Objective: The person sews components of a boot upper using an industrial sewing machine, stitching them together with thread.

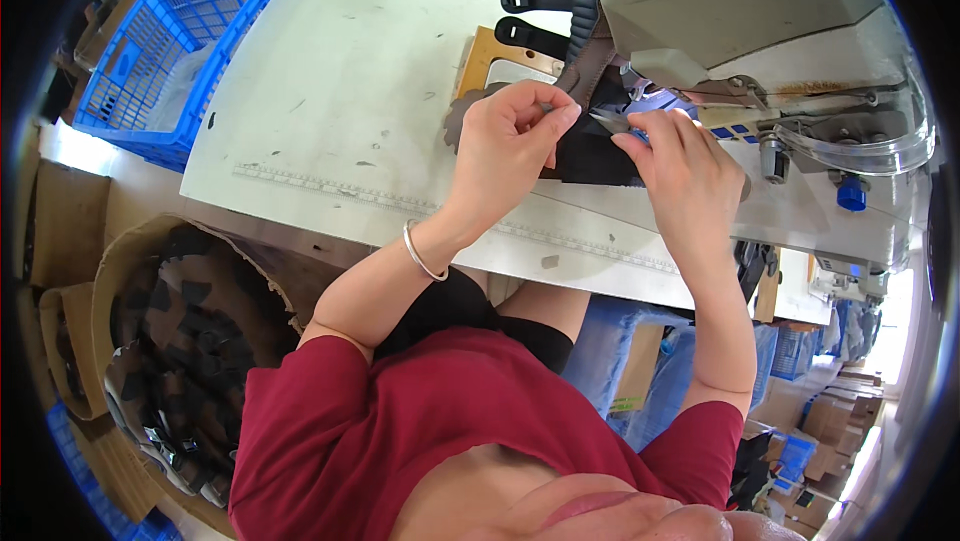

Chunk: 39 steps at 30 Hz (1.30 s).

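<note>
My left hand (503, 149) is closed in a pinch over the work, thumb against forefinger; whatever lies between the fingertips is too small to make out. My right hand (690, 169) grips a pair of thread snips (609, 123), whose pointed metal blades face the left fingertips. Below and between both hands lies a black piece of material (595, 159), joined to a brown strip (588, 59) running up beside the machine head. A grey sewing machine (740, 1) stands just beyond my right hand. Part of the black piece is hidden by my fingers.
A white worktable (330, 71) with a ruler strip (340, 188) along its front extends left. Two black straps (530, 36) lie by the machine. A blue plastic crate (150, 66) stands far left. Below it, a large cardboard container (120, 271) holds dark scraps.
</note>
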Motion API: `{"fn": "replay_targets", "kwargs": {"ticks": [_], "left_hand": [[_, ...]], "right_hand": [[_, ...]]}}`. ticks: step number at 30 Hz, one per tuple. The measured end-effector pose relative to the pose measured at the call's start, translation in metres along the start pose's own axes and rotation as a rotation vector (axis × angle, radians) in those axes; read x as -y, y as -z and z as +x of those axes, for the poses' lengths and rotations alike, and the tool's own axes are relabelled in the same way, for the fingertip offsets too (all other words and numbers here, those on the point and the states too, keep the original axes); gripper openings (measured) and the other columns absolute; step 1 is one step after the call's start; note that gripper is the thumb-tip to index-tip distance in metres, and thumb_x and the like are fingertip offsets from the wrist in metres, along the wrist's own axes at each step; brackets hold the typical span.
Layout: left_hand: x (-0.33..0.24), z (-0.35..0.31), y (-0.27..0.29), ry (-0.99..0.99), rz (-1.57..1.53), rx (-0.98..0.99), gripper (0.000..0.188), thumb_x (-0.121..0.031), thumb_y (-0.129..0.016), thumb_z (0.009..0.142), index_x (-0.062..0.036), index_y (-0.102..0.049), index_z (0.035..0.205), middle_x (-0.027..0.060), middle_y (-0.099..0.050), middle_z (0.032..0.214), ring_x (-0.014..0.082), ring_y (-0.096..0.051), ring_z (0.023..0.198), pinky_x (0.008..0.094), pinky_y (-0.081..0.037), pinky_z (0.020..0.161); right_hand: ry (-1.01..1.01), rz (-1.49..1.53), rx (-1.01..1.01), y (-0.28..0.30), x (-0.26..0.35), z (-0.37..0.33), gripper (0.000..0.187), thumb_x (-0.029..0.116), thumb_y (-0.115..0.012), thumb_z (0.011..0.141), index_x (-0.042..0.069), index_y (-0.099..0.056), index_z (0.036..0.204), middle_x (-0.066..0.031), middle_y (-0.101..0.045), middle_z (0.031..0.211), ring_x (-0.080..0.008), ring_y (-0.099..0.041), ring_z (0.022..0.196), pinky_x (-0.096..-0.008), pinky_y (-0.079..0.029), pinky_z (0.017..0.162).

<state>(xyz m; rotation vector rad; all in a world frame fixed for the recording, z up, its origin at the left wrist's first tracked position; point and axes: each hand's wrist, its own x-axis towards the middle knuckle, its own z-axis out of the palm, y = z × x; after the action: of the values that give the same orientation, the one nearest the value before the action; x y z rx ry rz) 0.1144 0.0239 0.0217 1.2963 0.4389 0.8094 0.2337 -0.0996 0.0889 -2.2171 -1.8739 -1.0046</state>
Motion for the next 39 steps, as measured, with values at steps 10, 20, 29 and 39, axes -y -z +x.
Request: {"fn": "replay_targets", "kwargs": {"ticks": [10, 20, 29, 39], "left_hand": [[-0.001, 0.000, 0.000, -0.011, 0.044, -0.006, 0.011, -0.011, -0.064, 0.087, 0.0003, -0.063, 0.086, -0.0037, -0.052, 0.057, 0.0024, -0.044, 0.049, 0.0190, -0.032, 0.046], [-0.010, -0.007, 0.017, 0.058, 0.243, 0.447, 0.008, -0.010, -0.064, 0.085, -0.0022, -0.064, 0.084, 0.0004, -0.052, 0.054, 0.0073, -0.046, 0.048, 0.0259, -0.039, 0.050], [0.014, 0.005, 0.047, -0.701, 1.182, 0.512, 0.093, -0.059, -0.071, 0.058, -0.0106, -0.043, 0.132, 0.0119, -0.038, 0.136, 0.0328, -0.036, 0.127, 0.0454, -0.031, 0.105], [0.037, 0.054, 0.006, -0.283, 0.690, 0.234, 0.078, -0.043, -0.061, 0.087, 0.0049, -0.026, 0.136, 0.0257, -0.038, 0.132, 0.0366, -0.039, 0.121, 0.0401, -0.037, 0.099]], "right_hand": [[0.000, -0.042, 0.010, -0.003, 0.002, 0.003, 0.027, 0.033, -0.069, 0.075, 0.012, -0.052, 0.084, 0.0005, -0.055, 0.074, -0.0161, -0.059, 0.064, -0.0284, -0.046, 0.053], [-0.189, 0.167, -0.009, 0.004, -0.006, -0.027, 0.022, 0.026, -0.070, 0.078, 0.011, -0.057, 0.087, -0.0011, -0.060, 0.076, -0.0173, -0.061, 0.065, -0.0286, -0.046, 0.053], [-1.177, 0.650, 0.298, -0.036, -0.049, -0.227, 0.031, 0.010, -0.065, 0.081, 0.007, -0.058, 0.112, -0.0055, -0.059, 0.086, -0.0164, -0.054, 0.077, -0.0280, -0.044, 0.070], [-0.891, 0.890, -0.116, -0.059, -0.005, -0.192, 0.030, 0.009, -0.058, 0.088, 0.004, -0.055, 0.118, -0.0117, -0.059, 0.112, -0.0233, -0.058, 0.098, -0.0360, -0.044, 0.089]]}}
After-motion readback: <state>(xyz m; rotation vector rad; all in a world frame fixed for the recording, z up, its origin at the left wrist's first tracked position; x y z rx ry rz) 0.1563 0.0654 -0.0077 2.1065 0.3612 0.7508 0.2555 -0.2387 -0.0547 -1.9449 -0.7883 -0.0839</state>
